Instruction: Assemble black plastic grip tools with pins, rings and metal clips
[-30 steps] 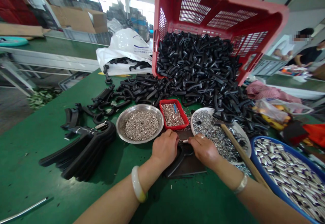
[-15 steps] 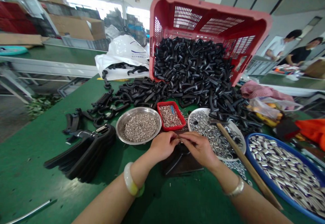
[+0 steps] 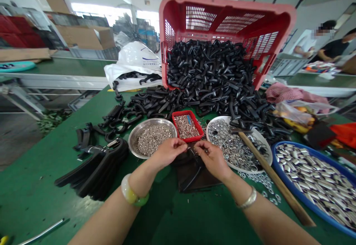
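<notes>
Green workbench (image 3: 36, 189): left hand (image 3: 167, 153), right hand (image 3: 213, 159) pinch small metal part (image 3: 191, 150).

Left hand (image 3: 168, 152) drawn back toward steel bowl (image 3: 152, 140), right hand (image 3: 213, 159) lifted slightly; fingertips, touching half a second ago, now just apart.

Left hand (image 3: 168, 153) and right hand (image 3: 213, 159) seem to pinch a tiny metal part (image 3: 191, 150)

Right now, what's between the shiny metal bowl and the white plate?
The head view shows a small red tray of metal pieces there.
</notes>
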### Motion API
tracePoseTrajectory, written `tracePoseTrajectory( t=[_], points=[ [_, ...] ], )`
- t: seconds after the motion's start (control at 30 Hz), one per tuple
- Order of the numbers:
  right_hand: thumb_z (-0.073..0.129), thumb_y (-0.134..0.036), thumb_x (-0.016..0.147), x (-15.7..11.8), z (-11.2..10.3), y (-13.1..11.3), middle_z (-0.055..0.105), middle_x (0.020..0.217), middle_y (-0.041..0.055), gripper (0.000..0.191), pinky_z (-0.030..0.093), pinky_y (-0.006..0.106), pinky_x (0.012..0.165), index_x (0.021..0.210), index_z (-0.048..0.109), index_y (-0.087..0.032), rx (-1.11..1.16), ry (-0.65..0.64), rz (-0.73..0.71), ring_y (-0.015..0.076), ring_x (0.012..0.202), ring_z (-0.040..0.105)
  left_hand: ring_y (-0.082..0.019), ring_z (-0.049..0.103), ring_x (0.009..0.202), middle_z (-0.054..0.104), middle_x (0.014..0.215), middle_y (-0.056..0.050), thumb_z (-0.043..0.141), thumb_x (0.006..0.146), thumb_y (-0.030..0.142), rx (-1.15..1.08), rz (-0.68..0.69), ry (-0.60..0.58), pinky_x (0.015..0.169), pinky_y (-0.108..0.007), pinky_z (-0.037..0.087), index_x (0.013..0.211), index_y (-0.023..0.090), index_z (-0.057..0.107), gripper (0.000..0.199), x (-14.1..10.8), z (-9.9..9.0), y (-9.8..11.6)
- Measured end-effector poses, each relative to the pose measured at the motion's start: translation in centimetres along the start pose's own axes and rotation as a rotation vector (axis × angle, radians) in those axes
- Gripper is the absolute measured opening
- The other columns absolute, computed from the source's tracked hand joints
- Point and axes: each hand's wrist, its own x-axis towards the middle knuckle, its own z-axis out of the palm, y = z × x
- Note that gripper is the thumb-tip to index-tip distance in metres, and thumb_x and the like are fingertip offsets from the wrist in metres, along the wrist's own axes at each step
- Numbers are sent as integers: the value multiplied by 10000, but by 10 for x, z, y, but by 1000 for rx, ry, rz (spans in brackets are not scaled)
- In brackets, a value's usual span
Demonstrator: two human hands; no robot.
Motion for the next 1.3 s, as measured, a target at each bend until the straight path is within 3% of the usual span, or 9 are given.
tracePoseTrajectory(
  t=[0.1, 0.23, 0.33, 0.53, 0.63, 0.8, 1.13, 1.3],
  points=[
    [433, -188, 829, -11, 1, 8, 600, 754, 50, 153, 440, 290, 665, 777, 578, -181, -278, -55, -53, 176, 728, 553, -150, 578, 745, 664, 836, -18, 493, 770, 324, 295, 12, 264, 694, -262, 418, 837, 194, 633, 203, 1, -19, -3],
    [428, -154, 823, -23, 4, 13, 587, 740, 76, 160, 436, 318, 680, 776, 580, -169, -484, -61, -126, 202, 744, 537, -199, 589, 795, 669, 925, 5, 489, 775, 337, 605, -137, 341, 676, -297, 417, 860, 285, 661, 199, 1, -31, -5],
    [427, -158, 831, -23, 6, 15, 588, 732, 74, 159, 437, 310, 683, 778, 577, -170, -491, -43, -159, 195, 735, 532, -202, 595, 787, 675, 908, 7, 505, 770, 362, 642, -155, 378, 646, -288, 414, 870, 286, 655, 195, 0, -30, -7],
    [427, -148, 832, -20, 6, 15, 589, 742, 79, 170, 439, 305, 693, 790, 593, -146, -564, -70, -211, 191, 747, 528, -159, 595, 729, 674, 849, 6, 506, 783, 374, 498, 44, 453, 642, -256, 412, 851, 235, 639, 204, -5, -25, -14],
    [422, -119, 823, -22, 7, 13, 590, 748, 84, 188, 446, 301, 692, 803, 608, -136, -606, -70, -268, 190, 757, 523, -147, 596, 722, 673, 847, 14, 510, 786, 317, 394, 119, 432, 663, -251, 424, 852, 228, 639, 170, -9, -17, -15],
    [388, -41, 782, -27, 11, 13, 599, 816, 113, 248, 464, 347, 715, 834, 615, -124, -680, -58, -325, 223, 808, 514, -136, 599, 804, 673, 879, 30, 535, 770, 219, 293, 190, 297, 730, -241, 430, 865, 233, 638, 140, -17, 7, -14],
    [418, -138, 818, -52, 0, 15, 528, 1110, 132, 308, 438, 436, 863, 1098, 540, -168, -380, -33, -245, 240, 1042, 482, -136, 575, 796, 648, 867, 27, 547, 778, 281, 528, 242, 201, 690, -248, 418, 849, 264, 651, 127, -9, 38, -3],
    [422, -132, 813, -61, -5, 23, 507, 1141, 127, 322, 416, 444, 896, 1118, 517, -173, -314, -48, -221, 237, 1079, 457, -130, 557, 829, 623, 881, 19, 547, 777, 258, 586, 300, 171, 724, -239, 416, 826, 265, 665, 128, 2, 51, -2]
  ],
)
